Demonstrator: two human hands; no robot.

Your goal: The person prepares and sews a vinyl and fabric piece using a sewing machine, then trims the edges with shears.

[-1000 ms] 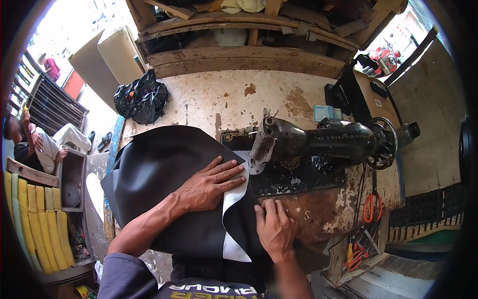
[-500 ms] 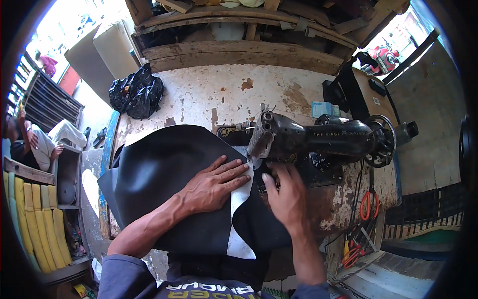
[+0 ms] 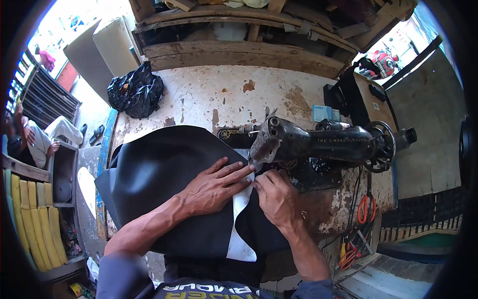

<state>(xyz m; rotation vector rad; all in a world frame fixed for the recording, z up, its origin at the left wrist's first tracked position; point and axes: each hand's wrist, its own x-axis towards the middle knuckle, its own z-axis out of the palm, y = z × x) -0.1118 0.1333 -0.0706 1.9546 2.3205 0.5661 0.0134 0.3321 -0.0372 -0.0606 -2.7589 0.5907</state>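
One sewing machine [image 3: 323, 142] by the black sheet [image 3: 149, 169], plastic bag [image 3: 135, 90] beyond.

I see plain black on my sheet [image 3: 164, 174], white on the strip [image 3: 241, 207], black with gold ornament on my sewing machine [image 3: 333, 144], brown blotches over my white tabletop [image 3: 189, 94], yellow on the slabs [image 3: 44, 229] and navy on my sleeves [image 3: 124, 276].

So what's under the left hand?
The left hand lies on the black sheet, its fingers reaching across the white strip. The patch directly below, and anything beneath the sheet there, is covered.
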